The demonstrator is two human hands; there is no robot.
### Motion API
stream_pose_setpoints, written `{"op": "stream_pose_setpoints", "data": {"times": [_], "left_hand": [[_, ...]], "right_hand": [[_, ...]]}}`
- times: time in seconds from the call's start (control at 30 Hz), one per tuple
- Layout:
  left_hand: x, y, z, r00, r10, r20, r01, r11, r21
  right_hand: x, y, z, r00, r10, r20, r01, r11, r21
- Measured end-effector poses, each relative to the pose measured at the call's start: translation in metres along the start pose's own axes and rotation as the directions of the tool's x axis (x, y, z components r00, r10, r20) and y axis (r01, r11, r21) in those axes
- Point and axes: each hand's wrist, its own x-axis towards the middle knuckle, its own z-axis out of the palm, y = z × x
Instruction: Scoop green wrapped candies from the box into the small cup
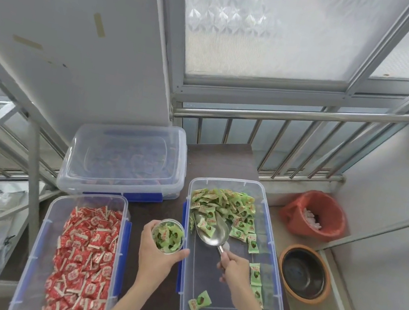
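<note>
Scoop [211,229] bowl-end away, handle nearward

green wrapped candies [225,204] heap at the clear box's [282,250] far end; small cup [168,236] nearly full.

scoop [212,232]: bare metal, smooth, dull shine
box [280,250]: clear plastic, smooth, with glossy blue clips
candies [227,205]: green wrappers, crinkled, slight sheen
cup [168,236]: thin clear plastic
table [221,157]: dark wood look, matt
railing [298,114]: polished metal tube
bucket [313,215]: orange-red plastic bag lining, creased
</note>
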Motion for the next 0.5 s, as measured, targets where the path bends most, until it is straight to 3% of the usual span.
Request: {"op": "stream_pose_setpoints", "data": {"times": [0.37, 0.43, 0.5], "left_hand": [[0.002, 0.008, -0.002, 0.998, 0.057, 0.005, -0.058, 0.994, 0.09], [0.002, 0.012, -0.003, 0.997, 0.073, 0.021, -0.075, 0.989, 0.13], [0.001, 0.015, -0.005, 0.996, 0.086, 0.035, -0.09, 0.987, 0.13]], "right_hand": [[-0.04, -0.004, -0.071, 0.948, -0.269, 0.171, 0.266, 0.963, 0.044], [-0.055, -0.027, -0.082, 0.904, -0.349, 0.246, 0.375, 0.924, -0.069], [-0.071, -0.057, -0.084, 0.841, -0.433, 0.324, 0.528, 0.788, -0.318]]}}
